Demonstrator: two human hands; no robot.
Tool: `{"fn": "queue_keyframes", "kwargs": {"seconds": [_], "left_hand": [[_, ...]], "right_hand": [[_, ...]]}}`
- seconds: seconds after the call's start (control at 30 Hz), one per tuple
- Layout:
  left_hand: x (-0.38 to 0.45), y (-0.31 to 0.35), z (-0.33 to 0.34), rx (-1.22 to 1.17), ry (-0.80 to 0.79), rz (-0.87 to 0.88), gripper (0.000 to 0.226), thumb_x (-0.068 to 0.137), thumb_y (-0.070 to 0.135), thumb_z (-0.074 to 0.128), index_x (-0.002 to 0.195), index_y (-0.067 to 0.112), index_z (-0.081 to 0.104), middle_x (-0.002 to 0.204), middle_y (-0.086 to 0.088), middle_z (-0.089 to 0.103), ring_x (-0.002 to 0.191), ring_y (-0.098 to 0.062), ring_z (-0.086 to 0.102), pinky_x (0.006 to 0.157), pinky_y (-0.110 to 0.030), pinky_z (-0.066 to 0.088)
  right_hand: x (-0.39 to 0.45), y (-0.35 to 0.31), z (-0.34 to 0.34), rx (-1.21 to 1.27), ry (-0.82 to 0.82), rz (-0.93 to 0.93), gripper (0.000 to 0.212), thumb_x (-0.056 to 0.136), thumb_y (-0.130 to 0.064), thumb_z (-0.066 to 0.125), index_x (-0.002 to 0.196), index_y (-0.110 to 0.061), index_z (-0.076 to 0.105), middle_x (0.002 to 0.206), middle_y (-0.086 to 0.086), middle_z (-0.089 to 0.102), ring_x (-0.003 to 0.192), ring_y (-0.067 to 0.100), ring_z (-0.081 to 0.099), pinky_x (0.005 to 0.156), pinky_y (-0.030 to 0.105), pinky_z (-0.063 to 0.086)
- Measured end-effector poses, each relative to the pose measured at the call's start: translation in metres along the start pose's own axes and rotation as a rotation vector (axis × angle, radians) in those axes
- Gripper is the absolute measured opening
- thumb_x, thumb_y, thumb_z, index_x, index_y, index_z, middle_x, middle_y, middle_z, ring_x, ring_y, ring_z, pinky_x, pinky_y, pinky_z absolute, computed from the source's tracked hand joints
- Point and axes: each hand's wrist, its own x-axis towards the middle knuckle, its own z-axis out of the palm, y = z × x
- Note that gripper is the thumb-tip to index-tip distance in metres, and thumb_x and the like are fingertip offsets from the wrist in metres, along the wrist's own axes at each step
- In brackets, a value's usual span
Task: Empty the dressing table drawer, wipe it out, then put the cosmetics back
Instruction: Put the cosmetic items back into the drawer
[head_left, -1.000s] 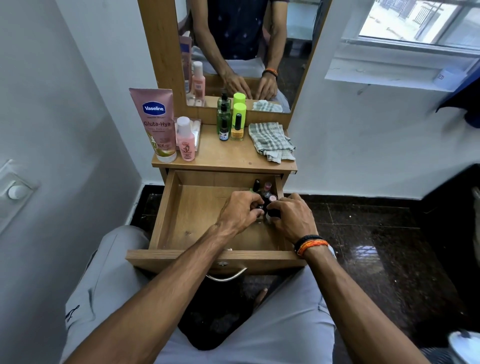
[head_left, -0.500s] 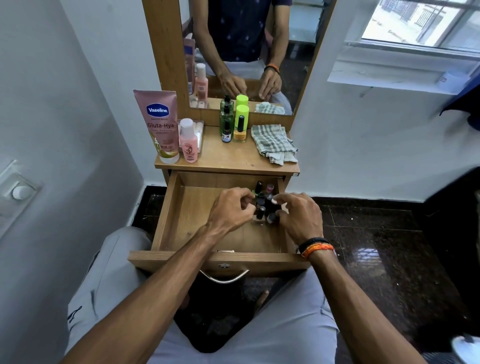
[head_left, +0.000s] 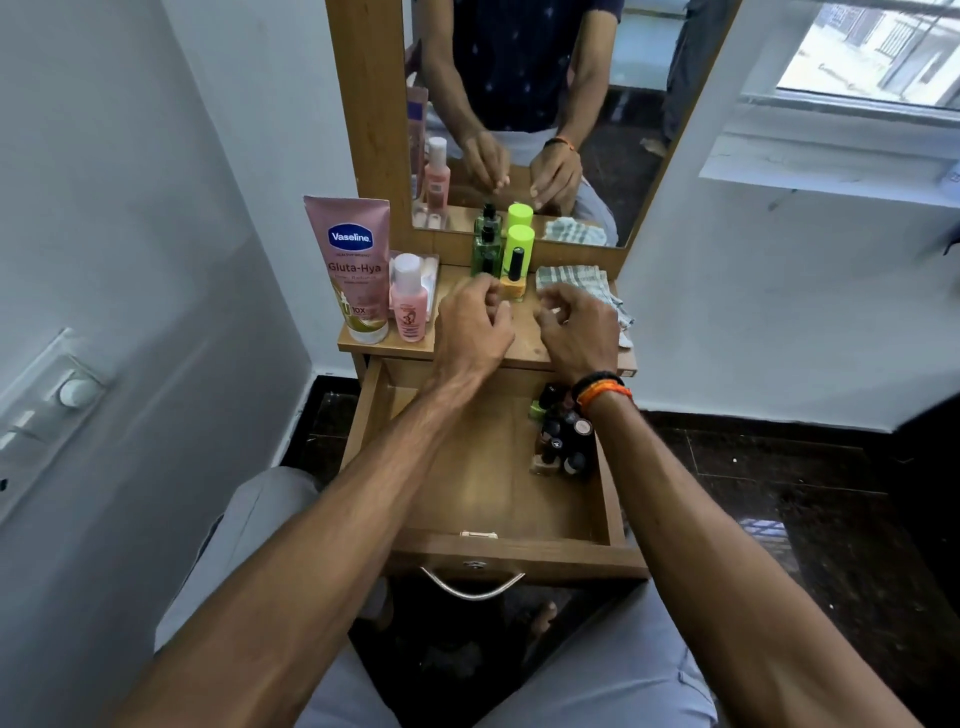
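Drawer open, small bottles already back along right wall. You reach for tabletop: left hand and right hand loosely curled, holding nothing. Vaseline tube, pink bottle, green bottles left to return.

1. Daylight enters from the window at upper right; the scene is evenly, moderately bright.
2. The dark floor shows a glossy reflection.
3. Both hands look slightly motion-blurred.
4. Wide-angle distortion bends the walls at the edges.
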Motion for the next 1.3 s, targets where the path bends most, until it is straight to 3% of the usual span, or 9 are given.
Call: {"fn": "queue_keyframes", "kwargs": {"seconds": [0.13, 0.27, 0.53, 0.67, 0.83, 1.07, 1.2, 1.3], "left_hand": [[0.021, 0.002, 0.001, 0.04, 0.009, 0.007, 0.036, 0.089, 0.011, 0.061, 0.125, 0.008, 0.063, 0.108, -0.009, 0.061, 0.095, -0.021, 0.061, 0.079, -0.033, 0.056], [0.035, 0.004, 0.002, 0.078, -0.006, 0.01, 0.04, 0.09, 0.006, 0.057, 0.13, 0.008, 0.063, 0.106, -0.01, 0.055, 0.094, -0.023, 0.058, 0.082, -0.035, 0.055], [0.043, 0.006, 0.005, 0.147, -0.094, -0.039, 0.026, 0.09, 0.023, 0.061, 0.112, 0.011, 0.068, 0.108, -0.01, 0.052, 0.087, -0.027, 0.059, 0.074, -0.045, 0.056], [0.046, 0.007, 0.006, 0.182, -0.06, -0.04, 0.018, 0.091, 0.017, 0.061, 0.104, 0.008, 0.069, 0.109, -0.01, 0.055, 0.087, -0.028, 0.061, 0.072, -0.046, 0.055], [0.048, 0.008, 0.005, 0.186, -0.066, -0.027, 0.019, 0.09, 0.014, 0.062, 0.106, 0.007, 0.069, 0.104, -0.012, 0.062, 0.091, -0.03, 0.062, 0.075, -0.046, 0.055], [0.044, 0.007, 0.0, 0.189, -0.045, 0.02, 0.01, 0.085, 0.006, 0.064, 0.093, 0.008, 0.069, 0.086, -0.009, 0.072, 0.079, -0.026, 0.066, 0.066, -0.045, 0.056], [0.034, 0.015, -0.006, 0.206, -0.052, 0.064, 0.01, 0.086, 0.009, 0.064, 0.095, 0.009, 0.07, 0.088, -0.008, 0.073, 0.081, -0.027, 0.067, 0.065, -0.04, 0.055], [0.022, 0.02, -0.009, 0.225, -0.045, 0.097, 0.014, 0.088, 0.013, 0.069, 0.102, 0.012, 0.072, 0.094, -0.005, 0.075, 0.085, -0.025, 0.07, 0.067, -0.039, 0.058]], "right_hand": [[0.025, -0.012, 0.012, -0.027, -0.009, -0.045, 0.03, 0.087, -0.016, 0.064, 0.116, -0.022, 0.067, 0.093, -0.002, 0.072, 0.082, 0.017, 0.065, 0.078, 0.036, 0.055], [0.042, -0.019, 0.018, -0.074, 0.013, -0.111, 0.03, 0.087, -0.017, 0.061, 0.116, -0.02, 0.067, 0.09, 0.001, 0.071, 0.08, 0.019, 0.064, 0.075, 0.039, 0.055], [0.059, -0.019, 0.026, -0.219, -0.008, -0.171, 0.034, 0.09, -0.025, 0.061, 0.123, -0.023, 0.064, 0.102, 0.008, 0.064, 0.089, 0.025, 0.06, 0.075, 0.036, 0.049], [0.063, -0.019, 0.028, -0.233, 0.017, -0.192, 0.025, 0.09, -0.028, 0.064, 0.114, -0.019, 0.068, 0.108, 0.009, 0.06, 0.089, 0.025, 0.06, 0.071, 0.032, 0.047], [0.063, -0.018, 0.029, -0.228, 0.029, -0.215, 0.02, 0.089, -0.026, 0.067, 0.107, -0.017, 0.069, 0.101, 0.007, 0.064, 0.085, 0.023, 0.06, 0.071, 0.033, 0.049], [0.056, -0.021, 0.024, -0.122, 0.049, -0.169, 0.014, 0.085, -0.016, 0.068, 0.099, -0.016, 0.065, 0.088, 0.004, 0.071, 0.077, 0.021, 0.065, 0.07, 0.036, 0.054], [0.048, -0.018, 0.012, -0.095, 0.067, -0.124, 0.019, 0.082, -0.017, 0.068, 0.101, -0.018, 0.069, 0.086, 0.0, 0.071, 0.077, 0.017, 0.064, 0.066, 0.03, 0.048], [0.038, -0.014, -0.002, -0.061, 0.064, -0.11, 0.02, 0.083, -0.023, 0.071, 0.103, -0.021, 0.073, 0.089, -0.003, 0.073, 0.08, 0.014, 0.065, 0.073, 0.034, 0.055]]}}
